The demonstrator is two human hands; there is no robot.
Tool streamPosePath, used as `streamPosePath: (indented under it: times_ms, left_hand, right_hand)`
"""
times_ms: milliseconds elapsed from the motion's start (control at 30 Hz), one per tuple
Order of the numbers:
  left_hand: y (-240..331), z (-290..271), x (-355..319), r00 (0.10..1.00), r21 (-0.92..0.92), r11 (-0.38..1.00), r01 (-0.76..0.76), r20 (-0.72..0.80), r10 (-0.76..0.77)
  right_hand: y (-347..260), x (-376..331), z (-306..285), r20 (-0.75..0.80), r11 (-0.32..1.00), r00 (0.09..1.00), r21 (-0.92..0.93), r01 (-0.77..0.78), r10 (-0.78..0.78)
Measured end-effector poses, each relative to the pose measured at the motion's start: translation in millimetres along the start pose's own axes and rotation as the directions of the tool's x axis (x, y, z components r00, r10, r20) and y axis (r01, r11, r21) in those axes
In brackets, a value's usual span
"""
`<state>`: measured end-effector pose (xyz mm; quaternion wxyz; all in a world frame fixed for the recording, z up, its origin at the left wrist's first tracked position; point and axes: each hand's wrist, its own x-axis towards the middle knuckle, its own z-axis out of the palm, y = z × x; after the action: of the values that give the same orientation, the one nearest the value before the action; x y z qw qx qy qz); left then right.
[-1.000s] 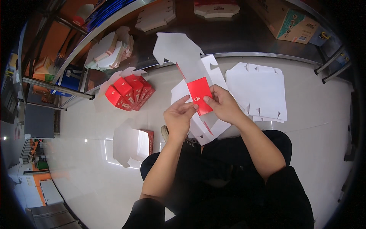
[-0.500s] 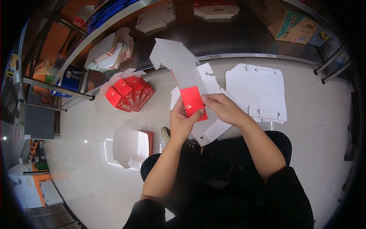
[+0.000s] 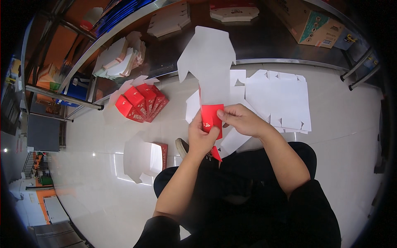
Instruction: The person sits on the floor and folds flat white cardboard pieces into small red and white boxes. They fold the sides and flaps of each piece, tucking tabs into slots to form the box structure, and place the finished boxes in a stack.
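A partly folded cardboard box (image 3: 211,113), red outside and white inside, is held in front of me above my lap. Its large white flap stretches away from me. My left hand (image 3: 201,137) grips the near left side, thumb on the red panel. On the panel's right edge my right hand (image 3: 243,120) pinches with thumb and fingers. A small red flap (image 3: 216,153) sticks out below the left hand. Behind the box, loose white blanks (image 3: 237,140) lie on the floor, partly hidden by it and my hands.
To the right lies a stack of flat white box blanks (image 3: 278,99). Several folded red boxes (image 3: 142,103) sit together at left, with another open box (image 3: 144,159) nearer. Beyond runs a low steel shelf (image 3: 256,47) holding a brown carton (image 3: 316,29) and more flat cardboard.
The box has turned so its white flap swung right and now points straight away. The red panel came slightly nearer with both hands, and a red flap now shows below.
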<state>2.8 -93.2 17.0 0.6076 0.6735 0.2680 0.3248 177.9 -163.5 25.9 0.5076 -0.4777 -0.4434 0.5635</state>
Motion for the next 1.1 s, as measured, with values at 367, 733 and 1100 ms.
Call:
streamPosePath:
  times_ms: [367, 733, 1100]
  left_hand:
    - [-12.1, 0.2, 6.0, 0.962, 0.57, 0.796, -0.202, -0.035, 0.27]
    - [-4.2, -1.0, 3.5, 0.952, 0.17, 0.968, -0.184, -0.215, 0.218]
    - [-0.3, 5.6, 8.7, 0.975, 0.06, 0.982, -0.177, -0.127, 0.184]
  right_hand:
    - [-20.1, -4.6, 6.4, -0.543, 0.971, 0.808, -0.06, 0.231, -0.226]
    - [-5.3, -3.6, 22.0, -0.351, 0.949, 0.923, -0.311, 0.043, -0.157]
    - [14.4, 4.9, 28.7, -0.446, 0.983, 0.88, -0.001, 0.183, -0.164]
